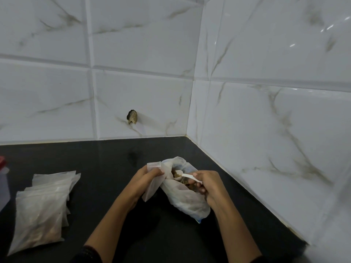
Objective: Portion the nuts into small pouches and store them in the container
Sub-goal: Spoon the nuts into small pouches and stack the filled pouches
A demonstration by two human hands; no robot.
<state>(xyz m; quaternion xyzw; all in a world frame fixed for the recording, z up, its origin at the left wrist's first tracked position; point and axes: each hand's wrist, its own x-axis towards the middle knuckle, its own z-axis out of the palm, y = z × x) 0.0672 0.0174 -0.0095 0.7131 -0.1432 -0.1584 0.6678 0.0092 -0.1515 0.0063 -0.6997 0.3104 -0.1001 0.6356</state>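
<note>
Student: Glossy white tiles with grey-brown veins meet in a corner behind a dark, polished desk (114, 168). Head view: which stage is shown?

Tutor: Mid-portioning. The left grip (146, 179) pinches the mouth of a small pouch (152, 190) of thin translucent film, limp and creased. The right grip (210, 185) is curled round the handle of a white plastic spoon (187, 175). Its bowl carries brownish nuts (177, 174) at the open mouth of the supply bag (188, 204), a crumpled soft film sack lying on the desk just beside the pouch.

Student: What is finished?

Tutor: A stack of pouches (41, 209), flat and rectangular, lies on the desk well to the left; the nearest shows brown contents faintly. By my judgement several portions are done. The held pouch is not yet filled or sealed, and no pouch is seen stored.

Student: And the container?

Tutor: A red-topped object (2, 164) at the left edge may be it, but it is cropped too far to tell.
</note>
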